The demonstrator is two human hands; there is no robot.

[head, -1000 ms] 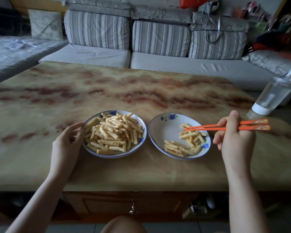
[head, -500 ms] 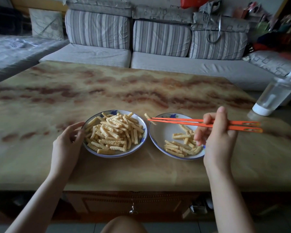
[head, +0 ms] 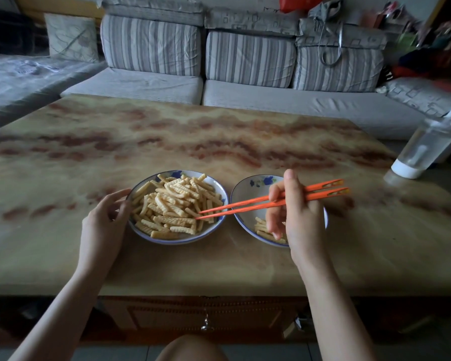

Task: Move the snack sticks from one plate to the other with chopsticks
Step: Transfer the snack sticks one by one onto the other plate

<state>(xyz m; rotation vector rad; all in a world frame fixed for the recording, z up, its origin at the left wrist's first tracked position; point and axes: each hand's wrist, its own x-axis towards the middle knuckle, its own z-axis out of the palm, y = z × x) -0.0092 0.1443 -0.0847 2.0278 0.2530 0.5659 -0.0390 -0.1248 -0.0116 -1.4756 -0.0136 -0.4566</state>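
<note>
Two plates stand side by side on the marbled bench (head: 245, 269), nearly touching. The left plate (head: 178, 239) is heaped with ridged snack sticks (head: 172, 204), too many to count. The right plate (head: 245, 188) holds a small cluster of sticks (head: 264, 230) at its near side, partly hidden behind the right hand, so their number cannot be told.

The right hand (head: 294, 214) hangs over the right plate with its grip closed around two orange chopsticks (head: 248, 204). They reach leftward across the gap, and their two tips sit slightly apart at the right edge of the heap on the left plate; no stick shows between them.

The left hand (head: 103, 222) rests on the bench with its fingers loosely curled and parted, fingertips touching the left plate's rim.

One clear bottle (head: 427, 147) with a white base stands near the far right edge of the bench.
</note>
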